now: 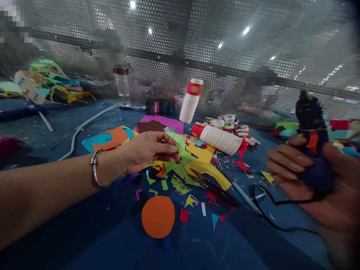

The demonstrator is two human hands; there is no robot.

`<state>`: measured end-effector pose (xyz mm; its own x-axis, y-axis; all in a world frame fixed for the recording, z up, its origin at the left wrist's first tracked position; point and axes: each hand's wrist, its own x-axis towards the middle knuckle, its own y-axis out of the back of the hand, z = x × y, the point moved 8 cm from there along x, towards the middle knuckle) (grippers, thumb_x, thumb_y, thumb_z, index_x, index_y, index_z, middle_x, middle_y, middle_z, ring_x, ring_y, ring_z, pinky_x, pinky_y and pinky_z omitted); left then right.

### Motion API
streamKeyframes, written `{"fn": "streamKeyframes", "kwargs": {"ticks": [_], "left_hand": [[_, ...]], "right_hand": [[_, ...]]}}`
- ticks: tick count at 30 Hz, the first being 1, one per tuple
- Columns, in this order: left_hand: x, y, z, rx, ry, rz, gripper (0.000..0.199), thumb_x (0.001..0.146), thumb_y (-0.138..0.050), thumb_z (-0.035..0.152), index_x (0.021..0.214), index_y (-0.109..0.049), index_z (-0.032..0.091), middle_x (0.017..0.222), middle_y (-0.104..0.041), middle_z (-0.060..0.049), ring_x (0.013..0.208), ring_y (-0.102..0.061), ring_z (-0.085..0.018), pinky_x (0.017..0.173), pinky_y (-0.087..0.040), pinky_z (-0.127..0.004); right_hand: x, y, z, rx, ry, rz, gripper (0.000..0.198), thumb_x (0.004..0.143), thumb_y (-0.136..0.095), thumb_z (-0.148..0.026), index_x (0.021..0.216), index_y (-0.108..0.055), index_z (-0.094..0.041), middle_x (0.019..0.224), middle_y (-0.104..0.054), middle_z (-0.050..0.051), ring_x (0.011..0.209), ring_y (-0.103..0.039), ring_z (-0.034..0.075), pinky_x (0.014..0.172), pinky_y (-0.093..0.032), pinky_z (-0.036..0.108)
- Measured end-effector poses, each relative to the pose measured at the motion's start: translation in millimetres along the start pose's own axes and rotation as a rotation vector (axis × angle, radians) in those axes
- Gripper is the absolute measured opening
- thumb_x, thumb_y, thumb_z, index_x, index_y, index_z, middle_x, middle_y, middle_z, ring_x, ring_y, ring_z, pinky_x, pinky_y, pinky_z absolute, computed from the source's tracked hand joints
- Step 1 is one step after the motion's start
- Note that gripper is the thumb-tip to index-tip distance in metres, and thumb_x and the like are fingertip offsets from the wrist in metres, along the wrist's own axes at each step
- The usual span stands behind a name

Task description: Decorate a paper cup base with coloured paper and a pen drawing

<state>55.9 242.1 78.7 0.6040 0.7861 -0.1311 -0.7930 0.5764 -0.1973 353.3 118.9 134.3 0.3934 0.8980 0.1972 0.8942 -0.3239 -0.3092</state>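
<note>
My right hand (292,176) is wrapped round a dark blue hot glue gun (317,161) with an orange trigger, its nozzle pointing up. The gun hangs above the table at the right and its black cord trails down to the left. Over the paper pile, my left hand (156,150) is closed in a pinch. Whatever may be between those fingertips I cannot make out. Green paper scraps (185,159) and yellow paper pieces (210,165) lie beneath and beside it. Nearer to me lies an orange paper circle (158,216).
A stack of paper cups (190,103) stands upright; another stack (219,138) lies on its side. Scissors (213,187) rest among scraps. A bottle (123,88) and a white cable (84,129) are at the left. Perforated metal panel (197,48) closes the back.
</note>
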Motion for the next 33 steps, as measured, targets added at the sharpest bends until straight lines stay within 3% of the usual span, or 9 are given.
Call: {"fn": "streamKeyframes", "kwargs": {"ticks": [5, 9, 12, 18, 21, 23, 27, 31, 33], "left_hand": [[-1, -3, -2, -0.001, 0.027, -0.027, 0.012, 0.085, -0.079, 0.014, 0.084, -0.066, 0.015, 0.089, -0.078, -0.007, 0.088, -0.075, -0.016, 0.084, -0.055, -0.027], [-1, -2, -4, -0.007, 0.028, -0.033, 0.014, 0.085, -0.080, 0.016, 0.084, -0.067, 0.015, 0.090, -0.078, -0.008, 0.088, -0.075, -0.016, 0.084, -0.055, -0.027], [1, 0, -5, -0.015, 0.019, -0.022, 0.015, 0.084, -0.080, 0.014, 0.086, -0.065, 0.017, 0.088, -0.078, -0.007, 0.085, -0.075, -0.015, 0.082, -0.055, -0.027], [2, 3, -2, 0.019, -0.008, 0.019, 0.015, 0.083, -0.079, 0.012, 0.088, -0.065, 0.017, 0.084, -0.075, -0.003, 0.083, -0.075, -0.015, 0.083, -0.056, -0.028], [3, 5, 1, 0.052, -0.036, 0.041, 0.016, 0.082, -0.078, 0.011, 0.088, -0.065, 0.017, 0.082, -0.074, -0.001, 0.082, -0.075, -0.015, 0.085, -0.056, -0.031], [3, 7, 2, 0.079, -0.047, 0.047, 0.014, 0.083, -0.077, 0.011, 0.087, -0.066, 0.017, 0.082, -0.073, -0.001, 0.081, -0.074, -0.016, 0.083, -0.056, -0.030], [1, 5, 8, 0.155, -0.055, 0.019, 0.008, 0.085, -0.076, 0.011, 0.088, -0.070, 0.016, 0.082, -0.075, -0.003, 0.080, -0.074, -0.017, 0.077, -0.056, -0.029], [-7, 4, 19, 0.226, -0.083, 0.002, 0.005, 0.085, -0.075, 0.012, 0.088, -0.075, 0.016, 0.085, -0.077, -0.004, 0.077, -0.072, -0.016, 0.076, -0.056, -0.028], [-12, 3, 21, 0.275, -0.099, -0.016, 0.005, 0.084, -0.077, 0.014, 0.088, -0.077, 0.017, 0.084, -0.076, -0.003, 0.076, -0.072, -0.016, 0.076, -0.056, -0.027]], "right_hand": [[-7, -11, 11, -0.005, -0.081, -0.059, 0.023, 0.076, -0.085, -0.034, 0.084, -0.068, -0.020, 0.070, -0.032, -0.005, 0.056, -0.029, 0.011, 0.033, -0.033, 0.017], [-13, -23, 21, -0.086, -0.167, -0.064, 0.028, 0.069, -0.089, -0.038, 0.079, -0.067, -0.023, 0.066, -0.037, -0.004, 0.051, -0.026, 0.010, 0.028, -0.022, 0.017], [-17, -28, 25, -0.146, -0.194, -0.057, 0.034, 0.061, -0.092, -0.038, 0.069, -0.063, -0.021, 0.063, -0.041, -0.003, 0.049, -0.031, 0.009, 0.029, -0.027, 0.016], [-23, -25, 36, -0.368, -0.206, -0.059, 0.036, 0.062, -0.093, -0.044, 0.065, -0.069, -0.018, 0.057, -0.050, -0.001, 0.048, -0.042, 0.010, 0.035, -0.037, 0.017], [-26, -19, 48, -0.427, -0.285, -0.069, 0.038, 0.050, -0.098, -0.043, 0.059, -0.069, -0.020, 0.053, -0.057, 0.000, 0.046, -0.050, 0.013, 0.039, -0.046, 0.022], [-28, -19, 54, -0.493, -0.319, -0.110, 0.031, 0.051, -0.098, -0.040, 0.065, -0.076, -0.023, 0.059, -0.067, 0.001, 0.051, -0.059, 0.018, 0.043, -0.053, 0.026], [-34, -36, 50, -0.756, -0.182, -0.311, 0.025, 0.059, -0.092, -0.042, 0.080, -0.084, -0.031, 0.077, -0.080, 0.002, 0.065, -0.072, 0.025, 0.055, -0.063, 0.031], [-43, -62, 40, -0.977, 0.101, -0.466, 0.018, 0.067, -0.085, -0.049, 0.074, -0.083, -0.032, 0.071, -0.079, 0.002, 0.058, -0.070, 0.025, 0.055, -0.065, 0.034], [-48, -71, 41, -1.028, 0.155, -0.537, 0.016, 0.073, -0.080, -0.048, 0.074, -0.081, -0.032, 0.071, -0.079, 0.002, 0.056, -0.071, 0.025, 0.053, -0.065, 0.034]]}}
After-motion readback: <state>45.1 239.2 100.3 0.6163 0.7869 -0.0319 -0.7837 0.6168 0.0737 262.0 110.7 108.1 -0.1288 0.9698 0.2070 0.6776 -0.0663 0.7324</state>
